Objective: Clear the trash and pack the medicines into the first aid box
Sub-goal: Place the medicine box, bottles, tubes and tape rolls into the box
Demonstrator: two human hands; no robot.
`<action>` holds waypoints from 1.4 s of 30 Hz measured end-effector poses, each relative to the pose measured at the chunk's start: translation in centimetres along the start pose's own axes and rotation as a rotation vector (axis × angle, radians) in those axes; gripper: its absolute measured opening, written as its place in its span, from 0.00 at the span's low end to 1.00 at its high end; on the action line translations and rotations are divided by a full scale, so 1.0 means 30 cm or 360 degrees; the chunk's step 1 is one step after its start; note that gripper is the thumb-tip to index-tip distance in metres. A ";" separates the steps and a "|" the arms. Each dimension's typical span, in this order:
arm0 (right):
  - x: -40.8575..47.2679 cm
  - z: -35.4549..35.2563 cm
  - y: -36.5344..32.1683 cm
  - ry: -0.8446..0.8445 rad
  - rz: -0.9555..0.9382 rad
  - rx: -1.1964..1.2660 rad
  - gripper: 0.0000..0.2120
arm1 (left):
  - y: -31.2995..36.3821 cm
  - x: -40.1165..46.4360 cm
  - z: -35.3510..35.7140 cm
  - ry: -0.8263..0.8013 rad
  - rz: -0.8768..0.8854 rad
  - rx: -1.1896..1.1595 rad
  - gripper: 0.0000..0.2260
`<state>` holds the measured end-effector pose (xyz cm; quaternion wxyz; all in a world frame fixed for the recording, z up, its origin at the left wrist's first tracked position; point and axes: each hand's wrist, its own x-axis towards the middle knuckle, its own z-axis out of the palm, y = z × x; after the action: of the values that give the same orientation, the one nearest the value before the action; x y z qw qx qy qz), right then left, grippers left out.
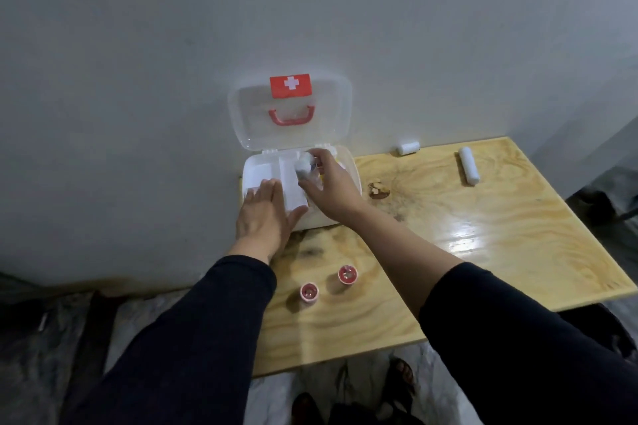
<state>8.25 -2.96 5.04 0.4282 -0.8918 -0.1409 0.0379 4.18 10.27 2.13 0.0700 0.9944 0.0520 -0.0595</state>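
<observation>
Left hand (264, 214) flat on open first aid box (348, 162), fingers spread. Right hand (328, 190) over box, fingers clamped on white bandage roll (304, 164). Two rolls on counter (483, 235).

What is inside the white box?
The white box shows white dividers and something yellow. The right hand holds a white roll over it; both hands cover the rest.

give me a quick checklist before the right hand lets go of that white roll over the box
1. First aid box lid open: ok.
2. Left hand steadying the box front: ok.
3. Right hand fingers closed on the white roll: ok.
4. Roll over a free compartment: cannot tell, the hand hides it.
5. Two bandage rolls and two red-capped items packed: not ok.
6. Brown scrap cleared from table: not ok.
</observation>
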 end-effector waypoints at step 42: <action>0.117 -0.667 0.689 0.0089 0.0907 -0.0748 0.19 | 0.652 0.382 -0.012 -0.0415 0.0348 0.0040 0.20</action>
<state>19.91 -29.30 1.81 0.1877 -0.9700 0.1198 0.0979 17.71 -7.86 3.64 0.0698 0.9788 -0.0669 -0.1806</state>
